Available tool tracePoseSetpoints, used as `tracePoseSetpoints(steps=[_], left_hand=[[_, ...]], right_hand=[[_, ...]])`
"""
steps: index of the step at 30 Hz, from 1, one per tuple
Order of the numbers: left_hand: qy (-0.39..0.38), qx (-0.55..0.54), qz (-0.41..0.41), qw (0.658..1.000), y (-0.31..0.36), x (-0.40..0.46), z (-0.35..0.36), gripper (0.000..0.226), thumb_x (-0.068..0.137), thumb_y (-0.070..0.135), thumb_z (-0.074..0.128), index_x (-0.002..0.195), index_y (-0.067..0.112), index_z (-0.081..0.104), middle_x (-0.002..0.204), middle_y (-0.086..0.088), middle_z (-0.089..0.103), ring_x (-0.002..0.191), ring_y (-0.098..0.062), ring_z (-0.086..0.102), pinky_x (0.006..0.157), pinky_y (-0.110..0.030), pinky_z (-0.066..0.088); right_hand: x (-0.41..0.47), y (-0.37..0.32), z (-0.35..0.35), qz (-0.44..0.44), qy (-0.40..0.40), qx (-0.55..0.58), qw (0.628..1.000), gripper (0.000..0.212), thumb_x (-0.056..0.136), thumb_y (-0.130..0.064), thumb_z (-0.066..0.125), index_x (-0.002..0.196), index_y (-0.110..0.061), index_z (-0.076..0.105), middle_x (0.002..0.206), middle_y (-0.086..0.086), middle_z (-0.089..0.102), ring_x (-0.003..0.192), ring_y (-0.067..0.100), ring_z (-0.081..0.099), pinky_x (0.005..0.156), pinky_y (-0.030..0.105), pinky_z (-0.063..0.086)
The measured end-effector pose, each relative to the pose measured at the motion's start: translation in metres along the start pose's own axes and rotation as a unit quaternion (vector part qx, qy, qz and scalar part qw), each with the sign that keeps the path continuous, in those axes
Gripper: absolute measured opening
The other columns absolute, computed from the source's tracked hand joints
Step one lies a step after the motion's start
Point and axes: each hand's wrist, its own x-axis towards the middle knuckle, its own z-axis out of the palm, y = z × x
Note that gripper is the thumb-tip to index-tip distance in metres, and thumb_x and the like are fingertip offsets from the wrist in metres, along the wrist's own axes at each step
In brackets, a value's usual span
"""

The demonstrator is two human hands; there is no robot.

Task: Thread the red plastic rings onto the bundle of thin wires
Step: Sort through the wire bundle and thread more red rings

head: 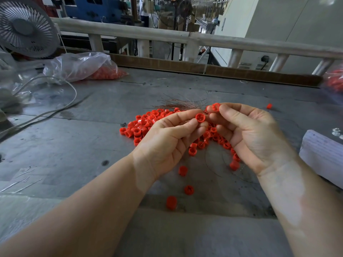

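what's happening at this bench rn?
A person is threading red rings onto thin wires by hand. The left hand pinches one ring between thumb and fingers, and the right hand pinches another ring at its fingertips. The wires fan out just behind both hands. A pile of loose rings lies on the grey table under the hands, with a few strays nearer the person. A clear bag holding more red parts sits at back left.

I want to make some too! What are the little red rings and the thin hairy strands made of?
The small red rings look like moulded plastic: even bright colour, smooth and slightly glossy, identical shapes. The bundle of thin wires looks like bare copper, judging by its reddish-brown metallic glint and springy, splayed strands, though I can't be sure.
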Motion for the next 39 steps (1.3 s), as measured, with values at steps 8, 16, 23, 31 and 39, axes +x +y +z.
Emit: tracePoseSetpoints(steps=[8, 16, 23, 31, 39], left_hand=[[0.002, -0.006, -0.003, 1.0, 0.0005, 0.0002, -0.0003, 0.021, 0.066, -0.002, 0.056, 0.08, 0.001, 0.07, 0.072, -0.01, 0.069, 0.064, -0.013, 0.069, 0.061, -0.018, 0.056], [-0.002, -0.013, -0.006, 1.0, 0.0018, -0.0003, -0.0004, 0.02, 0.066, -0.003, 0.056, 0.081, 0.001, 0.07, 0.072, -0.01, 0.07, 0.065, -0.014, 0.069, 0.061, -0.018, 0.056], [-0.01, -0.006, -0.005, 1.0, 0.0014, 0.0002, -0.0008, 0.02, 0.067, -0.002, 0.057, 0.074, 0.004, 0.075, 0.073, -0.01, 0.07, 0.066, -0.014, 0.069, 0.06, -0.017, 0.055], [-0.015, -0.008, -0.002, 1.0, 0.0012, 0.0011, -0.0016, 0.02, 0.067, -0.001, 0.058, 0.076, 0.003, 0.075, 0.075, -0.011, 0.07, 0.067, -0.013, 0.069, 0.062, -0.018, 0.056], [0.001, -0.002, 0.016, 1.0, 0.0001, 0.002, -0.0026, 0.02, 0.066, 0.0, 0.058, 0.072, 0.006, 0.076, 0.072, -0.009, 0.07, 0.065, -0.012, 0.069, 0.061, -0.018, 0.056]], right_hand=[[0.0003, 0.0001, -0.0006, 0.006, -0.009, -0.002, 1.0, 0.013, 0.067, -0.017, 0.063, 0.078, -0.009, 0.065, 0.076, 0.002, 0.073, 0.062, 0.003, 0.065, 0.05, 0.012, 0.049], [0.0003, -0.0001, -0.0004, 0.007, -0.014, 0.008, 1.0, 0.011, 0.068, -0.017, 0.062, 0.076, -0.011, 0.064, 0.079, 0.005, 0.073, 0.064, 0.004, 0.066, 0.052, 0.013, 0.05], [0.0013, 0.0025, -0.0026, 0.001, -0.016, 0.02, 1.0, 0.01, 0.065, -0.013, 0.064, 0.07, -0.011, 0.072, 0.074, 0.003, 0.072, 0.063, 0.004, 0.064, 0.056, 0.012, 0.05], [0.0017, 0.0033, -0.0037, 0.004, -0.022, 0.023, 0.999, 0.017, 0.063, -0.005, 0.062, 0.077, -0.009, 0.07, 0.074, 0.003, 0.072, 0.061, 0.005, 0.064, 0.057, 0.012, 0.051], [-0.0005, 0.0078, -0.0001, -0.172, 0.032, -0.205, 0.963, 0.005, 0.074, -0.024, 0.069, 0.071, -0.022, 0.066, 0.066, -0.004, 0.067, 0.066, 0.007, 0.063, 0.063, 0.018, 0.052]])
